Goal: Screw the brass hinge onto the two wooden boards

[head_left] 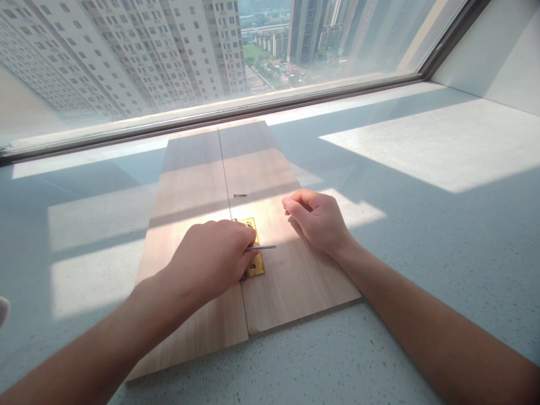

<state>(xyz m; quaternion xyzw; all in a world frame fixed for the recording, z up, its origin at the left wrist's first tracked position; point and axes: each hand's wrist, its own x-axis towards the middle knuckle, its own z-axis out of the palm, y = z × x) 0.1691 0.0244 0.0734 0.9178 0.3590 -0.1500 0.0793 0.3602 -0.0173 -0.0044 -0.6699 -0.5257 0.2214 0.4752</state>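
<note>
Left hand (215, 253) is closed on a metal shaft (265, 247) above the yellow hinge (259, 265); right hand (320, 219) pinched — contents undeterminable. Fastening appears underway — next move likely calls for seating the loose screw (240, 195).

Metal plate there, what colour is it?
The metal plate is golden yellow, seen in the head view.

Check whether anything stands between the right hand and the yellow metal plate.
Partly: the left hand covers some of the plate, and the metal shaft it holds juts past the plate's right edge. The screw lies beyond, off that path.
</note>
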